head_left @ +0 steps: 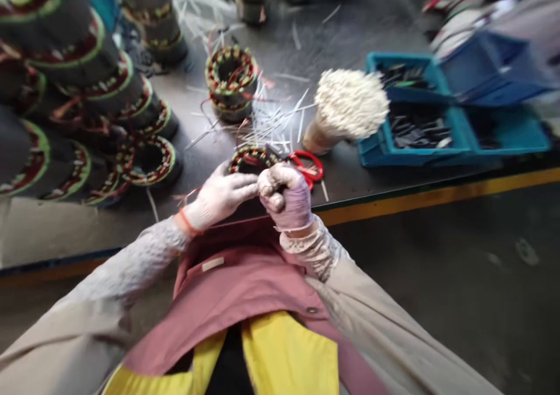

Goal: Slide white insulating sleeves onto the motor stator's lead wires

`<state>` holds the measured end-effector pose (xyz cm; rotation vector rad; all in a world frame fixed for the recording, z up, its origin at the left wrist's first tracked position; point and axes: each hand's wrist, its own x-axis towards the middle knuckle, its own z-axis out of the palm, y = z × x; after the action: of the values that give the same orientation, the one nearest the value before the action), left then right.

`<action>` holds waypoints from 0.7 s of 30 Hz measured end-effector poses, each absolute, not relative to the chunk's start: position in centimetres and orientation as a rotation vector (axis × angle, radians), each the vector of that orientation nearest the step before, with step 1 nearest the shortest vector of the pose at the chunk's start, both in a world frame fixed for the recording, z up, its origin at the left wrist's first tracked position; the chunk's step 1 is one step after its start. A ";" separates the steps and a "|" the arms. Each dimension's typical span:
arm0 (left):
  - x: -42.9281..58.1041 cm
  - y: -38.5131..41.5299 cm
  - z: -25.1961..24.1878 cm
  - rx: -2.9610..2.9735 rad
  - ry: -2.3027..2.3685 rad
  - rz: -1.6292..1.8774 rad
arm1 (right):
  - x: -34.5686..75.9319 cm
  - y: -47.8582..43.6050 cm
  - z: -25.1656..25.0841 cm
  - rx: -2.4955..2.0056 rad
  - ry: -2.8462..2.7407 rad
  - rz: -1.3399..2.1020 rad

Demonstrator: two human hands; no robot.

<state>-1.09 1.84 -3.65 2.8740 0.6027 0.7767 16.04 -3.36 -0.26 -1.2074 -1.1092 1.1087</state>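
My gloved left hand [221,196] lies along the near left side of a wound motor stator [252,154], its fingers stretched toward my other hand. My gloved right hand [286,196] is closed in a fist in front of the same stator, its fingertips curled together. Whatever it pinches is too small or hidden to make out. Only the stator's far rim shows, with red and pale coil ends around a dark hole. Red-handled scissors [310,170] lie just beyond my right hand.
Stacked stators [151,158] crowd the left, and another stack [231,80] stands ahead among scattered white strips [271,118]. To the right are a bundle of white sticks [350,100] and blue bins [417,129] with dark pieces. A person's sleeve [520,27] shows top right.
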 end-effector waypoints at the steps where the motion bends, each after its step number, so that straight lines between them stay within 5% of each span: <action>1: -1.3 1.9 -3.4 2.904 0.605 0.740 | 15.5 -1.8 0.1 -1.183 -1.071 1.161; 5: -1.8 1.6 -1.7 3.081 0.614 0.477 | 16.4 0.9 1.6 -1.159 -1.004 1.082; 10: -2.9 2.7 0.4 3.305 0.648 0.074 | 23.8 -3.0 2.2 -1.265 -1.352 -0.333; 12: -2.9 3.4 0.9 3.277 0.519 -0.101 | 27.0 -3.8 2.4 -1.330 -1.427 -0.647; 18: -1.1 2.9 1.0 3.148 0.624 -0.114 | 29.8 -1.7 1.9 -1.534 -1.668 -0.978; 21: -0.7 2.2 0.9 3.117 0.690 -0.125 | 29.3 -1.2 1.6 -1.585 -1.704 -0.816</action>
<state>-0.74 2.23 0.87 3.1168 0.6896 -0.1248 29.31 -1.16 1.60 -1.5855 -1.7042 -0.8161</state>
